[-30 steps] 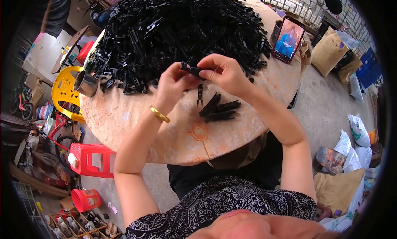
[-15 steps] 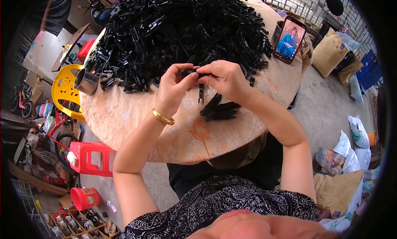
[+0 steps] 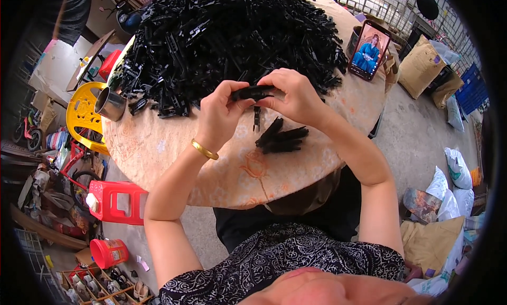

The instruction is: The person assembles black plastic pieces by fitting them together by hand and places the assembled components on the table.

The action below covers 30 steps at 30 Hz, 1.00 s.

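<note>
Between my two hands, just in front of the big heap, is a slim black plastic piece [image 3: 253, 92]. My left hand [image 3: 217, 112] pinches its left end, and my right hand [image 3: 291, 96] grips the right end with thumb and fingers. A large heap of similar black plastic parts [image 3: 227, 35] covers the far part of the round table [image 3: 153, 141]. Below my hands one loose black part [image 3: 256, 119] lies upright in the picture. Beside it, under my right wrist, sits a small bundle of black pieces [image 3: 282, 138].
A phone [image 3: 369, 50] playing video leans at the table's right. At its left edge stands a metal cup [image 3: 110, 104], near a yellow chair [image 3: 84, 115]. A red stool [image 3: 117, 202] and red bucket [image 3: 109, 253] are on the left floor; sacks [image 3: 422, 67] stand right.
My hands have drawn slightly apart, showing more of the black piece between them. My right hand has shifted up and right, uncovering more of the small bundle.
</note>
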Tool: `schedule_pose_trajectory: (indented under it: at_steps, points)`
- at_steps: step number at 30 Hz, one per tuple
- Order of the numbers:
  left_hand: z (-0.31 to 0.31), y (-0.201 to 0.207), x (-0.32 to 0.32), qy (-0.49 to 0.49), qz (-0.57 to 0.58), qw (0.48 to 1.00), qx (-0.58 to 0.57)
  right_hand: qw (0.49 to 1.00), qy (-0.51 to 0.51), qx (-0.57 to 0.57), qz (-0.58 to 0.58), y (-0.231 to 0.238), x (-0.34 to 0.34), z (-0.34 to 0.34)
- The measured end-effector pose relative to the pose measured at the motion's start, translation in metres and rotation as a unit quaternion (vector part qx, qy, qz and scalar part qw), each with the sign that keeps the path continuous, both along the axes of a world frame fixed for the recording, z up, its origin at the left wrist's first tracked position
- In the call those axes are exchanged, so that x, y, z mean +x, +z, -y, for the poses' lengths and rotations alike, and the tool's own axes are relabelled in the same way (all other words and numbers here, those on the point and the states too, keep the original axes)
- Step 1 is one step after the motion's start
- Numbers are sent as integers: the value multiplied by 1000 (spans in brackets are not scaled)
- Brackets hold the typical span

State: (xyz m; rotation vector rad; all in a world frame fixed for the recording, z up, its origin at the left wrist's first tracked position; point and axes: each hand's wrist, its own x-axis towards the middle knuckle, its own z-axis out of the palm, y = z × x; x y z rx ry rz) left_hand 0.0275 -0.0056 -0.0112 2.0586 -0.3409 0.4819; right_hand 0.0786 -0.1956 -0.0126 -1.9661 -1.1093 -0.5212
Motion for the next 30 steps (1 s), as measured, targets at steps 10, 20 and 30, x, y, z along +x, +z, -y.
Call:
schedule_pose_trajectory:
  at_steps: [10, 20, 30]
  points:
    - [-9, 8, 3, -83, -76, 992, -61, 1000, 15, 2, 9, -7, 7, 4]
    - [-11, 1, -1, -239, -185, 948, 98, 978, 150, -137, -50, -25, 14, -8]
    - [-21, -22, 52, 112, -30, 963, 244, 990, 103, -83, -47, -20, 4, -9]
